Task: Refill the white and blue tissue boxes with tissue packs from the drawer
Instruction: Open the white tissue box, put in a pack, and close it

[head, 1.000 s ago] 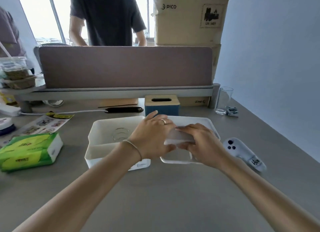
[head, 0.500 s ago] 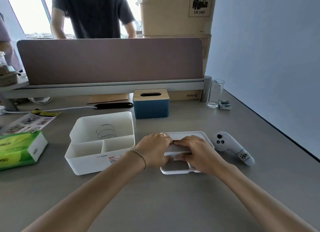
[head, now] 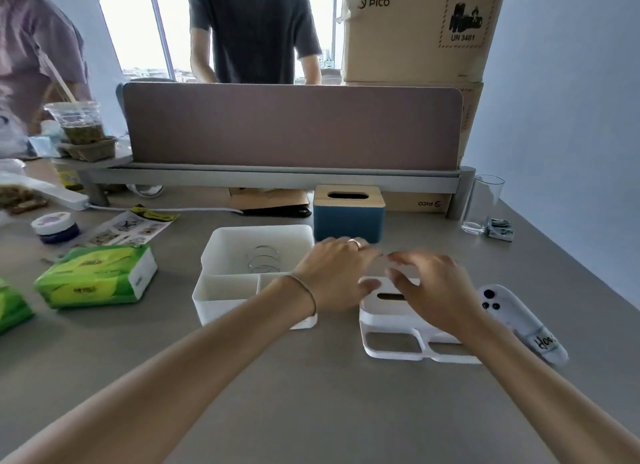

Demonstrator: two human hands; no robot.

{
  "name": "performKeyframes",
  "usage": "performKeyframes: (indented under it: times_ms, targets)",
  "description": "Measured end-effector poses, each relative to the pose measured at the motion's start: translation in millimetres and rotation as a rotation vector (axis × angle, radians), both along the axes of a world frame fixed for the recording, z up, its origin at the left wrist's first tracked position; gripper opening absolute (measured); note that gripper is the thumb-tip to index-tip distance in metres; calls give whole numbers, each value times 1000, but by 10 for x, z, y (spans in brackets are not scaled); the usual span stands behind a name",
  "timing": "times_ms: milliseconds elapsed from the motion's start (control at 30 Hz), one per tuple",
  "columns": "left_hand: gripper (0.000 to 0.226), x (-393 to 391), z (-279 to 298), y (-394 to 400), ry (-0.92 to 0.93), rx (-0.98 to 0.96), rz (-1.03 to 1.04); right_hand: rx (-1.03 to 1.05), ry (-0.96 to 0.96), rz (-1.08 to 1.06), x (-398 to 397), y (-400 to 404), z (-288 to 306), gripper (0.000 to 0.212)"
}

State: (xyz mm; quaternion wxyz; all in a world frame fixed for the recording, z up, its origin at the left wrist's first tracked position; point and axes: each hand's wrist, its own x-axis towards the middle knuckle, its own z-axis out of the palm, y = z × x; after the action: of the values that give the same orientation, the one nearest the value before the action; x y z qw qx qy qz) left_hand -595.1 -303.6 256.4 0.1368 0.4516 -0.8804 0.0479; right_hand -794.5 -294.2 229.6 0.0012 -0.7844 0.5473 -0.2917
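The white tissue box (head: 256,273) sits open on the grey worktop (head: 311,394) with a wire spring (head: 263,263) inside it, and its white lid (head: 398,328) lies flat just to the right of it. The left hand (head: 334,274) and the right hand (head: 433,290) are both above the lid with loose, spread fingers, holding nothing. The blue tissue box (head: 348,217) with a wooden top stands just behind the hands, and a green tissue pack (head: 97,278) lies on the worktop well to the left of the white box.
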Motion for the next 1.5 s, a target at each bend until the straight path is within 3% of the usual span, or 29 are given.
performKeyframes:
  times_ms: [267, 533, 667, 800, 900, 1067, 1200, 1367, 1500]
  targets:
    - [49, 1063, 352, 12, 19, -127, 183, -84, -23, 141, 1115, -151, 457, 27]
    - [52, 2295, 442, 302, -48, -106, 391, -94, -18, 355, 2485, -183, 631, 30]
    - [60, 3010, 331, 338, -119, 44, 580, -88, -19, 414, 3028, -192, 622, 30]
    - [81, 3652, 214, 322, -235, 264, 712, -63, 22, 456, 3395, -185, 558, 34]
    - [101, 3968, 158, 266, -220, 394, 736, -45, 56, 483, 3565, -213, 501, 39]
    - [127, 4144, 72, 99, -96, 500, 656, -9, 114, 489, 3704, -294, 421, 40]
    - [124, 4157, 4, 20, -137, 522, 639, 6, 114, 490, 3717, -326, 377, 40]
    - [117, 4169, -61, 48, -36, 435, 650, 29, 138, 495, 3684, -352, 286, 41]
    - [112, 4057, -65, 184, 39, 325, 642, 111, 231, 497, 3683, -385, 265, 75]
